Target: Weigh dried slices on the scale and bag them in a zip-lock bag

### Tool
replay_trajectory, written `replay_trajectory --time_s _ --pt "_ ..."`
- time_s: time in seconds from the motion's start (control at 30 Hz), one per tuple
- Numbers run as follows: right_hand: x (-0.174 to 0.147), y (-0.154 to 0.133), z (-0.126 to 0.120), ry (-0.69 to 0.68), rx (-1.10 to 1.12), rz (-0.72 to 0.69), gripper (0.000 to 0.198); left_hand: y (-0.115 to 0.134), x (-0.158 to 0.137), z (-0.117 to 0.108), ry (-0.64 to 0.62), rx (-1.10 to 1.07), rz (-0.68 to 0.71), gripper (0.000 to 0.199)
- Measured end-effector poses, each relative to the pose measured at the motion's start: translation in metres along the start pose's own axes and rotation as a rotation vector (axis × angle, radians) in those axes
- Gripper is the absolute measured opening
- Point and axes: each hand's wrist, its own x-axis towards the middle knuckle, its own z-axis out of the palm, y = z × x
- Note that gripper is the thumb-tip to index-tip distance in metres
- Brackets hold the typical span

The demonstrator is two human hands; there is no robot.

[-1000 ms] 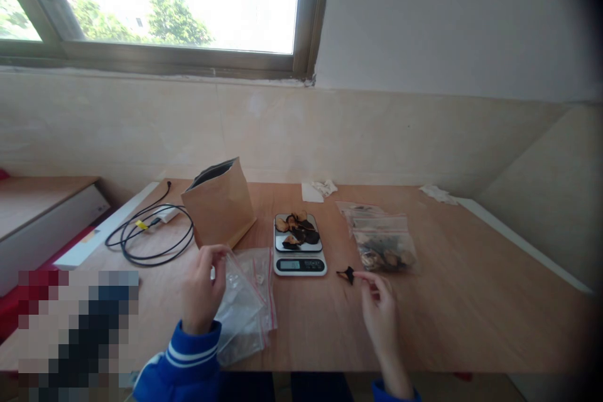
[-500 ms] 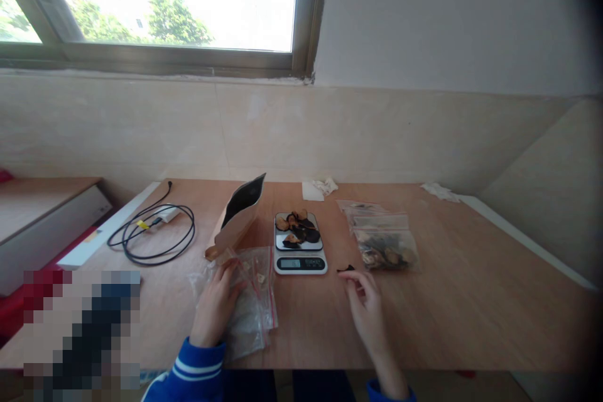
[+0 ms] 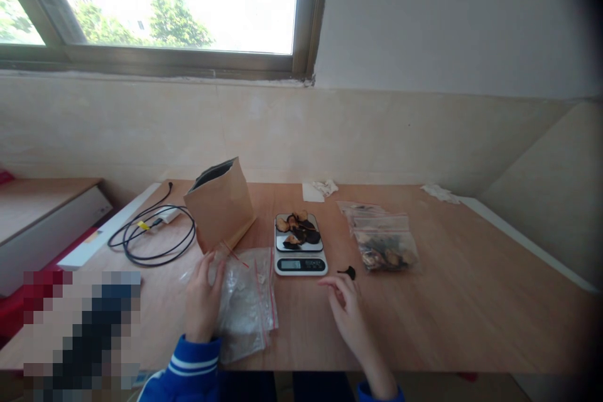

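Observation:
My left hand [image 3: 203, 295] has its thumb and fingers apart at the upper left of several clear zip bags [image 3: 245, 314], touching the plastic. Just beyond its fingertips, a brown paper bag [image 3: 221, 204] stands with its mouth gaping. My right hand [image 3: 347, 309] is over the table with loosely bent fingers and nothing in them. Close above its knuckles lies a single dark dried slice [image 3: 347, 272]. Between the hands stands a white kitchen scale [image 3: 301, 266], its digits too small to read. Several dark-edged dried slices [image 3: 299, 229] are piled on its plate.
Filled zip bags [image 3: 384, 248] of dried pieces lie to the right of the scale. A coiled black cable [image 3: 151, 257] with a white adapter is at the left. Crumpled tissue [image 3: 325, 187] sits by the wall. The table's front edge [image 3: 301, 369] runs near my body.
My right hand has let go of the dark slice and shifted slightly left and down. The paper bag has turned and now stands more upright. My left hand has moved a little left.

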Motion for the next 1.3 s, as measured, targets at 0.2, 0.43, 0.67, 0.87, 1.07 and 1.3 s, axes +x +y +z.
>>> replay_trajectory --time_s 0.2,0.43,0.67,0.87,1.07,1.3 --pt "0.000 -0.006 0.004 -0.005 -0.021 -0.028 0.023 -0.004 0.014 -0.004 0.070 0.039 -0.093 0.041" --pt "-0.002 -0.012 0.009 -0.003 -0.046 -0.053 0.024 -0.015 0.001 0.019 -0.206 -0.038 0.057 0.036" --pt "0.020 -0.004 0.014 0.097 -0.097 -0.079 0.022 -0.019 -0.007 0.025 -0.313 0.101 0.091 0.040" --pt "0.112 -0.010 0.013 0.167 -0.415 -0.045 0.020 -0.020 -0.006 0.026 -0.255 0.087 0.040 0.046" --pt "0.164 0.001 0.029 0.041 -0.617 0.017 0.013 -0.019 -0.003 0.021 -0.117 -0.132 0.007 0.050" --pt "0.161 0.008 0.025 0.059 -0.615 0.014 0.011 -0.014 0.000 0.019 -0.021 -0.296 0.037 0.060"
